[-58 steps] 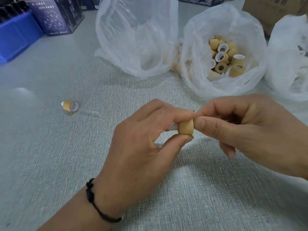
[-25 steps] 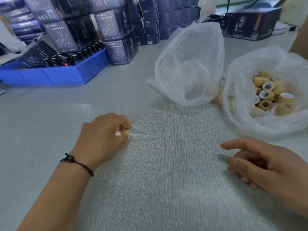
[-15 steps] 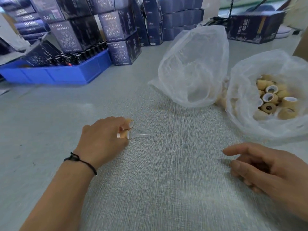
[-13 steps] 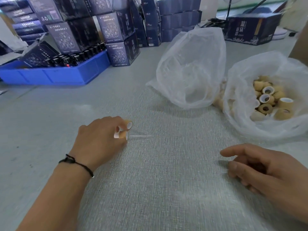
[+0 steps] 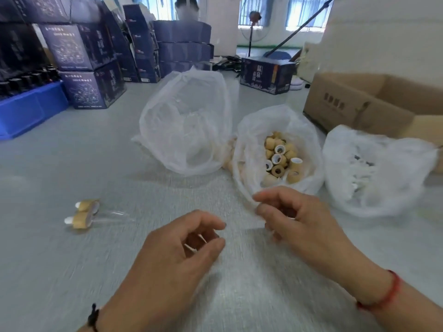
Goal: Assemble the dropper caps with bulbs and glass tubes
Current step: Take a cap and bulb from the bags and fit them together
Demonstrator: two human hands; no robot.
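Observation:
Two assembled droppers, each with a tan cap, a white bulb and a clear glass tube, lie side by side on the grey table at the left: one [image 5: 86, 205] behind the other [image 5: 80, 219]. My left hand [image 5: 177, 255] hovers over the table's middle, fingers loosely curled, holding nothing. My right hand [image 5: 302, 224] is just in front of the open plastic bag of tan caps [image 5: 280, 159], fingers loosely curled near the bag's front rim; I see nothing in it. A bag of white bulbs [image 5: 374, 171] lies to the right.
A puffed-up translucent bag [image 5: 184, 123] stands left of the caps bag. An open cardboard box [image 5: 359, 101] is at the back right. A blue bin [image 5: 26, 109] and stacked dark boxes [image 5: 88, 68] line the back left.
My left hand set the second dropper beside the first, let go and drew back to the middle. My right hand moved forward toward the caps bag. The view tilted up and shifted right.

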